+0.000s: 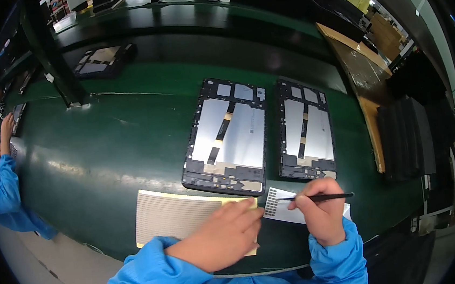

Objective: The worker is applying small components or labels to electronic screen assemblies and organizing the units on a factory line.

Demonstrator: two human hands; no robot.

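My right hand (324,212) grips a pair of black tweezers (340,195) between thumb and fingers. Their tip points left, over a white sheet (291,215) with rows of small dark stickers (271,203). Whether the tip touches a sticker is too small to tell. Flat on a yellow-edged sheet of thin beige strips (177,214) lies my left hand (227,235), its fingers stretched toward the white sheet. Just beyond my hands, two tablet housings lie side by side, a larger-looking left one (238,135) and a right one (316,134), each with a dark flex cable across its silver plate.
Another tablet housing (100,61) lies at the far left of the green table (102,136), behind a dark green post (52,54). On the left a co-worker's blue sleeve (1,183) and hand show. Black foam sheets (405,137) stack up at right beside a cardboard-edged board (370,135).
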